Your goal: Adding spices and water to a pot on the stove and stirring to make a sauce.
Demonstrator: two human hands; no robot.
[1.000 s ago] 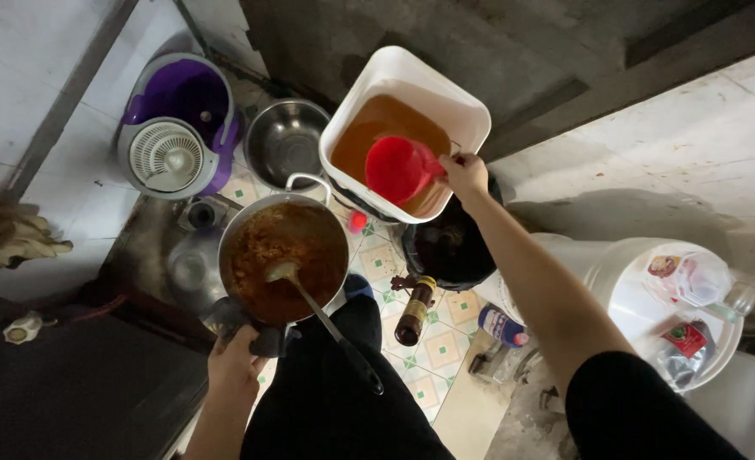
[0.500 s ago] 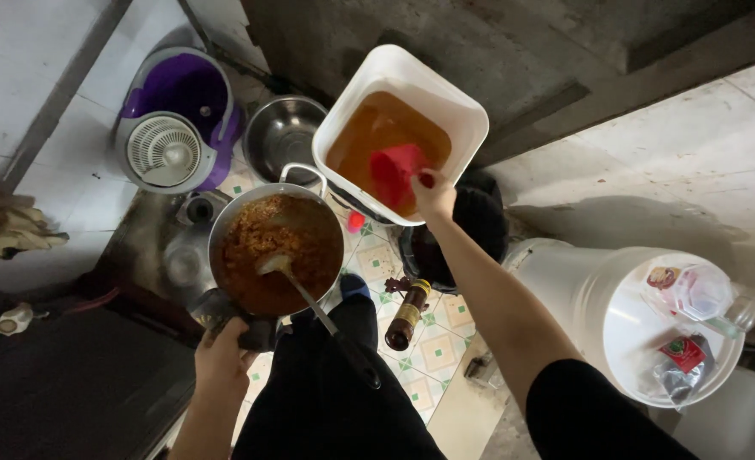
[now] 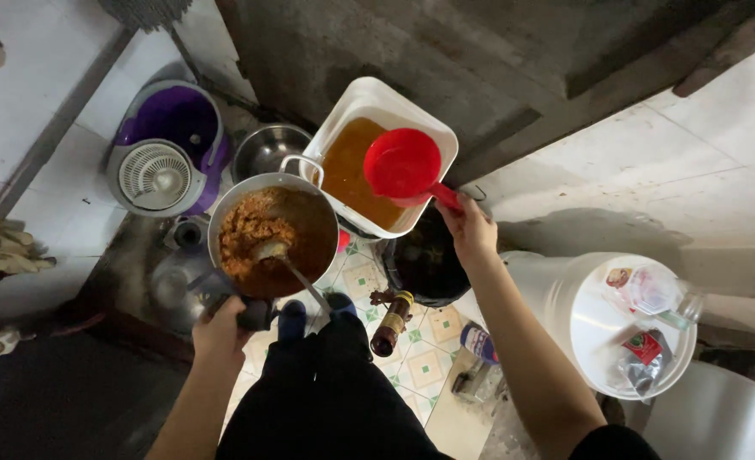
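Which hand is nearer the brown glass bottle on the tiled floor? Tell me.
Roughly equal, the right slightly nearer if anything. The right hand holds the red ladle up-right of the brown glass bottle; the left hand grips the pot's handle, off to its left.

- A glossy red plastic scoop [image 3: 401, 163] is gripped by the right hand [image 3: 469, 232] — smooth and bright.
- Beneath it, a smooth white plastic tub [image 3: 433, 136] is seen.
- A metal pot [image 3: 273, 232] with a dull sheen is held by the left hand [image 3: 221, 328].
- Beyond it, a polished steel bowl [image 3: 267, 149] is seen.
- Near the right forearm, a dark glass bottle [image 3: 391, 324] lies on glazed tiles [image 3: 420, 362].
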